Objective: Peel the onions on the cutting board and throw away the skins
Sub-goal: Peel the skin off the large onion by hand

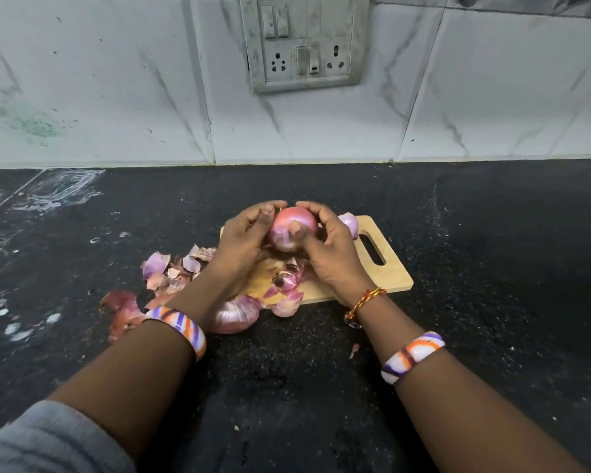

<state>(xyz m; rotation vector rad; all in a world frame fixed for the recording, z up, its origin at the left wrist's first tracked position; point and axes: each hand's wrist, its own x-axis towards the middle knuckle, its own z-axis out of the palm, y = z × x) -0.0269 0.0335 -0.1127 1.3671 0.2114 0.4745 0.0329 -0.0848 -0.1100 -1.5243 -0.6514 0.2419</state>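
- Black speckled countertop (458, 233) runs across my view; behind it stands a white marble-pattern tiled wall (116, 80) carrying a grimy switch and socket panel (304, 42).
- I see a wooden cutting board (386, 271) lying on the countertop at centre, its handle slot toward the right; both of my operator's hands work above its left half.
- I read the left hand (243, 244) as grasping the onion (292, 230) from the left side, fingers curled over the top and thumb against the near left face.
- I read the right hand (328, 247) as grasping the same onion from the right; its fingers wrap the far side and its thumb presses on the front surface.
- I see the onion held between the two hands just above the board; its surface is pink and glossy, with a paler patch low on the left.
- A second onion (350, 223) sits on the board behind the right hand; only part of it shows.
- Loose onion skins (171, 268) lie on the countertop left of the board; more skins (287, 285) lie on the board's near edge under the hands; one large curved piece (236, 315) rests on the countertop beside the left wrist.
- I note a striped bangle (181, 326) on the left forearm and another bangle (411, 356) on the right; a red and yellow thread (364, 302) circles the right wrist; a grey sleeve (48, 442) shows at bottom left.
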